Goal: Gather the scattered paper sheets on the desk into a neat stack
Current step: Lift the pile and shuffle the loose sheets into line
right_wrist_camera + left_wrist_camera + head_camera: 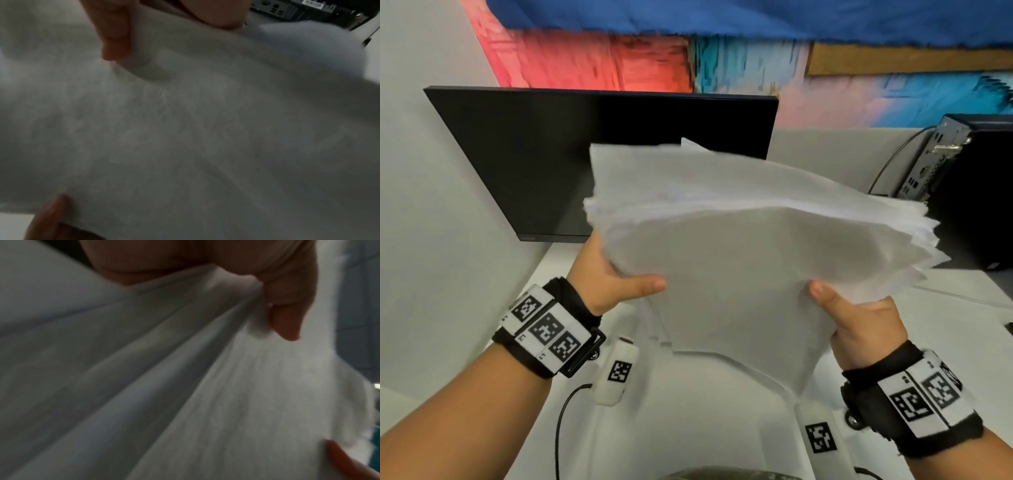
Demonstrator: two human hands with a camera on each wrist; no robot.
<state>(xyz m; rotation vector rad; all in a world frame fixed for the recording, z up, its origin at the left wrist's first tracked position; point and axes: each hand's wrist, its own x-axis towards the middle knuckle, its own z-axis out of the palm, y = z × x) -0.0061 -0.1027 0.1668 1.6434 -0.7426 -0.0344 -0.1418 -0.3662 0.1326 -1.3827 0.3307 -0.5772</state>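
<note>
A thick bundle of white paper sheets point(739, 240) is lifted off the desk in front of the monitor, tilted toward me, its edges fanned and uneven at the right. My left hand point(616, 274) grips its left edge, thumb on the near face and fingers hidden behind. My right hand point(856, 318) grips the lower right edge the same way. In the left wrist view the paper sheets point(205, 386) fill the frame with the left thumb point(287, 321) pressed on them. The right wrist view shows the sheets point(205, 129) pinched under the right thumb point(115, 35).
A black monitor point(534, 154) stands behind the bundle. A black computer case point(969, 185) with cables stands at the right. More white sheets point(962, 308) lie on the white desk point(688, 411) at the right. A grey partition wall point(431, 240) closes the left side.
</note>
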